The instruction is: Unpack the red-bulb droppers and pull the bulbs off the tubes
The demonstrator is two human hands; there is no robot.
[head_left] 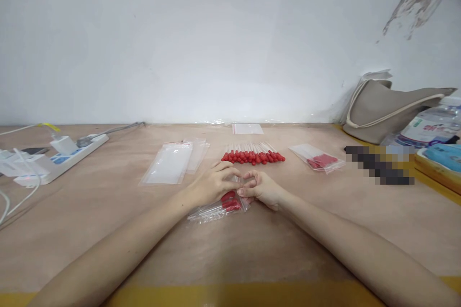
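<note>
A clear plastic zip bag (207, 213) lies slanted on the table at the near middle. Red-tipped sticks show through it, their red ends (231, 205) toward the right. My left hand (218, 182) reaches over the bag's upper side, thumb and fingers closed on its edge. At the right end, my right hand (261, 189) pinches the same bag between thumb and curled fingers. The two hands' fingertips nearly meet. Just beyond them, a row of loose white sticks with red tips (252, 157) lies with the tips facing me.
Flat clear bags (167, 163) lie to the left; another bag (313, 158) with red pieces lies right. A small white packet (248, 128) rests near the wall. A power strip (72, 158) with chargers is far left. A grey bag (382, 110) and plastic bottle (430, 127) stand right.
</note>
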